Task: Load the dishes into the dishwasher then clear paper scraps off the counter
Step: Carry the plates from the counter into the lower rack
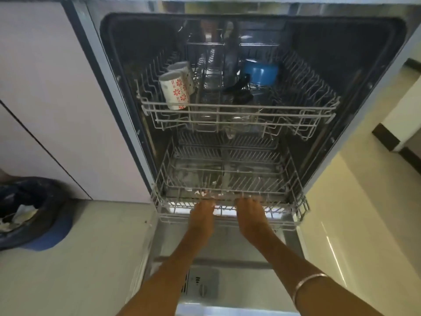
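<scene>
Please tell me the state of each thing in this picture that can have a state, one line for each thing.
Dishwasher door: open, lying flat.
Upper rack: holds mugs and a blue pot.
Flowered mug: lying tilted in the upper rack.
Blue pot: in the upper rack.
Lower rack: no dishes visible.
Left hand: on the lower rack's front edge.
Right hand: same.
Trash bin: open, holding scraps.

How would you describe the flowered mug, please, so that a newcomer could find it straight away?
Start at the open dishwasher and look at its upper rack, not the lower one that the hands are on. The mug lies tilted at the rack's front left corner. It is white with red flowers, whereas the mug behind it carries small dark dots and the pot to the right is blue.
</scene>
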`<control>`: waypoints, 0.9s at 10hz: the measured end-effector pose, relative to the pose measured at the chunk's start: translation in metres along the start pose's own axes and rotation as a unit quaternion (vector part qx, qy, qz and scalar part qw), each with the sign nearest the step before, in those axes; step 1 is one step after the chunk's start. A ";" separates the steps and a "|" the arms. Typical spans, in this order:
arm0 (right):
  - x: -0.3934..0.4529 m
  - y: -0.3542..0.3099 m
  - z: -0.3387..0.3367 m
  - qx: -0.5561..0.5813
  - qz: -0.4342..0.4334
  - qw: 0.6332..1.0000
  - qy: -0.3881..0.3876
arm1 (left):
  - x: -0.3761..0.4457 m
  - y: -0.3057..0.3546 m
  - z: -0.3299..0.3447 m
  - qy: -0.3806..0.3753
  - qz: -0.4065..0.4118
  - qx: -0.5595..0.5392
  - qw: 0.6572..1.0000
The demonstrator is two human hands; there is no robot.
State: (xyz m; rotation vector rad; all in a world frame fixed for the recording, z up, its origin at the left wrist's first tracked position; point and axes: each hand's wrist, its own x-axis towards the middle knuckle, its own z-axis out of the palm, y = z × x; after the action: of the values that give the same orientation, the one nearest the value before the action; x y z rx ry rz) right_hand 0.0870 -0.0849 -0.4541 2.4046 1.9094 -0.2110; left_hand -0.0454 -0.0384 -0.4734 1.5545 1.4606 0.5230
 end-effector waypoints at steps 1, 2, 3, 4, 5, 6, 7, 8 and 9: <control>-0.033 -0.003 0.001 0.006 0.005 0.999 -0.032 | -0.039 0.006 -0.008 -0.023 -0.047 -0.089 0.995; -0.061 -0.010 0.002 0.009 0.013 0.999 -0.043 | -0.069 -0.003 -0.014 -0.036 -0.056 -0.114 0.991; -0.088 -0.016 -0.002 0.023 0.024 0.998 -0.050 | -0.094 -0.013 -0.016 -0.036 -0.065 -0.131 0.989; -0.116 -0.023 -0.009 0.012 0.014 0.997 -0.074 | -0.115 -0.022 -0.019 -0.035 -0.049 -0.119 0.991; -0.137 -0.030 -0.014 -0.008 0.024 0.995 -0.091 | -0.131 -0.033 -0.020 -0.058 -0.020 -0.062 0.996; -0.158 -0.034 -0.014 0.024 0.029 0.995 -0.092 | -0.141 -0.047 -0.019 -0.075 0.009 0.005 0.997; -0.186 -0.038 -0.015 0.077 0.041 0.990 -0.107 | -0.165 -0.057 -0.017 -0.060 0.017 0.021 0.998; -0.208 -0.041 -0.018 0.112 0.044 0.985 -0.128 | -0.187 -0.063 -0.017 -0.091 -0.050 0.028 0.994; -0.233 -0.047 -0.028 0.153 0.049 0.974 -0.161 | -0.219 -0.062 -0.031 -0.109 -0.002 0.159 0.981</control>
State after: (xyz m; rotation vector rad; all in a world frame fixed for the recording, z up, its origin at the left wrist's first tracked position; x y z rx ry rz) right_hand -0.0079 -0.2948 -0.3910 2.4421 1.7110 -0.8881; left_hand -0.1508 -0.2410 -0.4499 1.7932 1.4237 0.1119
